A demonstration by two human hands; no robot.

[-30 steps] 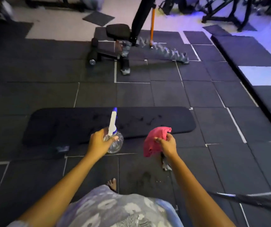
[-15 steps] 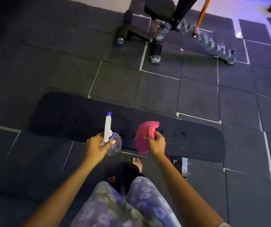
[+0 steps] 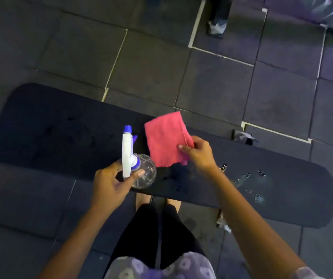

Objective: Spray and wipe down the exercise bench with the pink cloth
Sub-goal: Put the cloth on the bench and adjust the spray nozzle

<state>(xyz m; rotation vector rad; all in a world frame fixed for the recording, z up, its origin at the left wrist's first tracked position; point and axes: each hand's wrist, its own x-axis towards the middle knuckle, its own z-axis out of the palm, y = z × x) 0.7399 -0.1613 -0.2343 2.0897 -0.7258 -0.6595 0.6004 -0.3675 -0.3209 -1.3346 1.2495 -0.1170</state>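
Lilac patterned fabric (image 3: 161, 267) fills the bottom centre of the frame, with dark trouser legs above it and two bare feet (image 3: 157, 201) planted on the floor right at the near edge of the bench. Both forearms reach up from the lower corners. Left of centre, the left hand (image 3: 111, 185) wraps loosely around the neck of a clear spray bottle (image 3: 139, 172), thumb lying across the white trigger head and fingers curled behind it; the blue nozzle points toward the top of the frame. Just right of it, the right hand (image 3: 199, 153) pinches the right edge of the pink cloth (image 3: 166, 138) between thumb and fingertips, and the cloth spreads open and flat over the middle of the bench, beside the bottle; whether it touches the pad cannot be told. The black padded exercise bench (image 3: 51, 133) runs across the frame from middle left to lower right, with glinting wet droplets (image 3: 252, 184) scattered on its right part. Beyond it lie dark rubber floor tiles (image 3: 151, 63) with pale seams, and a dark equipment leg (image 3: 219, 15) stands at the upper edge, right of centre.
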